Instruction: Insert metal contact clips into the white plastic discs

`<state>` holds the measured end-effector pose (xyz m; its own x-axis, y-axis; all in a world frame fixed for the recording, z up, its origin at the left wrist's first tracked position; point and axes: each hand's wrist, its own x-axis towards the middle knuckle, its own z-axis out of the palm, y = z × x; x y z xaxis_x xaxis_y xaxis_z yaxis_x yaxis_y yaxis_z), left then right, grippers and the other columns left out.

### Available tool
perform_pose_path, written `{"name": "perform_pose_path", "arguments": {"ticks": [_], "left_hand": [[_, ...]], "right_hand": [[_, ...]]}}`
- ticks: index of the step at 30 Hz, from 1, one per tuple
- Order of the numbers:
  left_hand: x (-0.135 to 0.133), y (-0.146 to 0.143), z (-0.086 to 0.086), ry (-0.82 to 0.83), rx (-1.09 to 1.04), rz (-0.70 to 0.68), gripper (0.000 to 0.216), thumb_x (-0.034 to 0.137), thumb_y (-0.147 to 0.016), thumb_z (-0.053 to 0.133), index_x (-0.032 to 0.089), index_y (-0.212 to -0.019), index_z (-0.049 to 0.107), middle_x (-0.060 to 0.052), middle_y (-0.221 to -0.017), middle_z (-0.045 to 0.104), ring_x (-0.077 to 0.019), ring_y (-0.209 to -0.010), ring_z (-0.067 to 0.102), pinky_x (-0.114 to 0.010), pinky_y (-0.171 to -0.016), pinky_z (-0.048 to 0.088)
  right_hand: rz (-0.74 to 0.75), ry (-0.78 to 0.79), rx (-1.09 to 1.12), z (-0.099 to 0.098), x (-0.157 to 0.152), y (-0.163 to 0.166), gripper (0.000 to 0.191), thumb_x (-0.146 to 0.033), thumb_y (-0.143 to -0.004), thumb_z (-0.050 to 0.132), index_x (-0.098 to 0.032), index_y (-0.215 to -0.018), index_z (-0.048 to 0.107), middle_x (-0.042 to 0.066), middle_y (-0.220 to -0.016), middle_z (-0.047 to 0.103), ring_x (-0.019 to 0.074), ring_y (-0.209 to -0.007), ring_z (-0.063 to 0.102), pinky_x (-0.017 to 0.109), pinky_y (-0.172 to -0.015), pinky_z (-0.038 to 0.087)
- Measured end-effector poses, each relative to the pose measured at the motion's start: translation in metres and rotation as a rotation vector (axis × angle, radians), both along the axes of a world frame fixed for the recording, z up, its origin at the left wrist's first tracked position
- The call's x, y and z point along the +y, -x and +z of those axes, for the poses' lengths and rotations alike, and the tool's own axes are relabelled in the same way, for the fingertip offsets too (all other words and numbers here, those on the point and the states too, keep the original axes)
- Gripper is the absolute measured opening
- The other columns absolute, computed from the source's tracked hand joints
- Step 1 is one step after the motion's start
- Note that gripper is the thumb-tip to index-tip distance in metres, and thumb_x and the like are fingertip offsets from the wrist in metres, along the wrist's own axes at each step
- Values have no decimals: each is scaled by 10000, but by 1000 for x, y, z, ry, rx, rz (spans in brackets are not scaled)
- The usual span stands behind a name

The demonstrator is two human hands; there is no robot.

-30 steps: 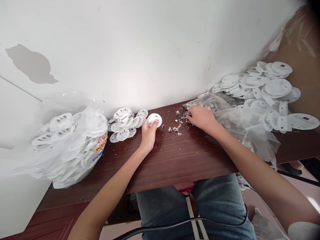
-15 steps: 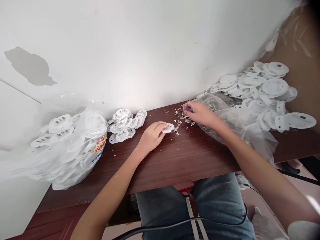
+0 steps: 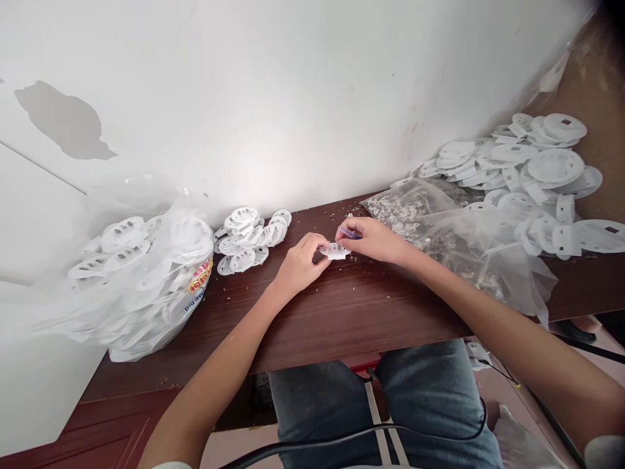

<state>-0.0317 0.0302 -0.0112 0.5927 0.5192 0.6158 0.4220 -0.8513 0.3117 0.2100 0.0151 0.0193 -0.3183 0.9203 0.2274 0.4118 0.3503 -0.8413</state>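
Two bare hands meet over a dark reddish-brown bench point(image 3: 332, 319). The left hand point(image 3: 300, 264) has its grip closed, thumb and fingers pinching a small white slotted disc point(image 3: 336, 249) just above the middle of the bench. The right hand point(image 3: 374, 240), fingers together, is clamped on a slim purple tool point(image 3: 348, 232) right beside the disc. At left, a clear plastic bag point(image 3: 141, 326) of similar discs carries red characters on yellow and blue lettering, too slanted to read surely.
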Motion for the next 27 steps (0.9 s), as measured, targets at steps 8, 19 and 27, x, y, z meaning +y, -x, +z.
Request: {"name": "perform_pose_path", "arguments": {"ticks": [8, 19, 27], "left_hand": [[-4, -4, -1, 135, -132, -60, 256, 69, -856, 722, 223, -998, 574, -31, -1072, 636, -144, -962, 675, -307, -848, 653], [-3, -2, 0, 126, -89, -100, 239, 60, -883, 715, 224, -995, 582, -27, -1027, 655, -147, -934, 653, -294, -814, 603], [-3, -2, 1, 85, -46, -96, 147, 105, -941, 683, 223, -999, 615, -37, -1034, 708, -163, -959, 696, -320, -848, 584]], "right_hand": [[-2, 33, 50, 2, -6, 8, 151, -317, -852, 674, -203, -873, 770, 5, -874, 728, 169, -797, 621, 298, -734, 439], [-9, 45, 48, 0, -9, 13, 155, -291, -850, 679, -202, -897, 797, 15, -920, 771, 183, -853, 672, 294, -764, 474], [24, -48, -114, 2, -11, 9, 185, -303, -916, 625, -201, -924, 779, 22, -941, 778, 189, -854, 677, 304, -773, 448]]}}
